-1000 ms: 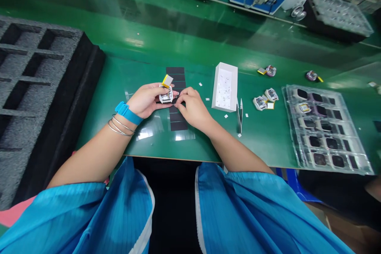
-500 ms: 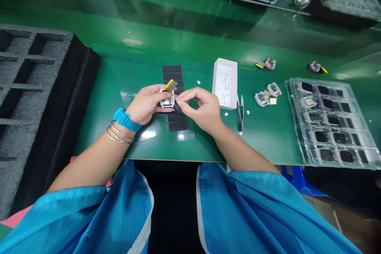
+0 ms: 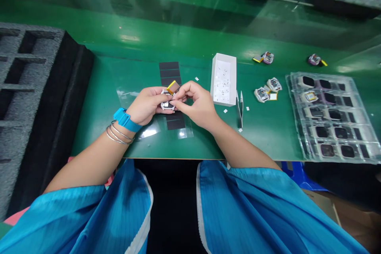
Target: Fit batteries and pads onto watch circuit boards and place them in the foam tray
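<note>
Green bench (image 3: 276, 127): inside its edge (image 3: 175, 159), left fingers (image 3: 162, 98) hold white case (image 3: 167, 106)

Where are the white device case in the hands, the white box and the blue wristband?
White device case (image 3: 166, 105): head view, exposed lower part.
White box (image 3: 233, 81): head view, right side wall.
Blue wristband (image 3: 133, 124): head view, strap beside the buckle.

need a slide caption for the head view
Left hand holding a small open watch, right hand close over it, near a white box on a green table.
</note>
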Demonstrator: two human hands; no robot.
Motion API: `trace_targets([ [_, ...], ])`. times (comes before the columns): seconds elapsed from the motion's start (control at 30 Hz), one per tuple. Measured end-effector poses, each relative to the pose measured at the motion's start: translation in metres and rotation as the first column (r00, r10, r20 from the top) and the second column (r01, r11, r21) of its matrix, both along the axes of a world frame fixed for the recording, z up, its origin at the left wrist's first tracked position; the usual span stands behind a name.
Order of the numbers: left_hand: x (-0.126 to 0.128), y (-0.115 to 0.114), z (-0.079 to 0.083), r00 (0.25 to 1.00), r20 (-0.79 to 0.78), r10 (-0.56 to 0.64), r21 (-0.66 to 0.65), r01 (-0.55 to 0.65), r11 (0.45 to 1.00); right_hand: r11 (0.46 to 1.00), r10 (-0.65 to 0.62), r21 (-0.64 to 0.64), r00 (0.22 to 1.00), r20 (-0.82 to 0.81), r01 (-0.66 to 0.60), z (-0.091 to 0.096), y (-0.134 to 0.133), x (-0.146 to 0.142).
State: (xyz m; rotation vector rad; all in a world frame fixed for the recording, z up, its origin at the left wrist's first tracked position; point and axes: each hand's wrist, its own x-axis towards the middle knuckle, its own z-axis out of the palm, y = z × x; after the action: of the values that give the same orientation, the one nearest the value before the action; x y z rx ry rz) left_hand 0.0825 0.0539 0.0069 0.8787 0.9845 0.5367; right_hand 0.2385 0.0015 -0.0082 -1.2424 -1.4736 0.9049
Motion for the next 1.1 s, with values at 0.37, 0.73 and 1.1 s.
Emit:
trace_targets([
  [0.37, 0.001, -0.001, -0.002, 0.999, 0.018, 0.027, -0.018, -0.026, 0.999, 0.975, -0.075, 0.218, 0.877, 0.475, -0.035, -0.001, -0.009, -0.004],
  [0.73, -0.002, 0.0, -0.001, 0.985, 0.119, -0.125, -0.078, 0.134, 0.988, 0.993, -0.121, 0.013, 0.989, 0.084, 0.12, -0.004, 0.006, 0.009],
  [1.1, 0.0, 0.002, -0.005, 0.991, 0.131, -0.024, -0.106, 0.038, 0.994, 0.965, -0.193, 0.247, 0.871, 0.451, 0.085, 0.0, -0.005, -0.003],
])
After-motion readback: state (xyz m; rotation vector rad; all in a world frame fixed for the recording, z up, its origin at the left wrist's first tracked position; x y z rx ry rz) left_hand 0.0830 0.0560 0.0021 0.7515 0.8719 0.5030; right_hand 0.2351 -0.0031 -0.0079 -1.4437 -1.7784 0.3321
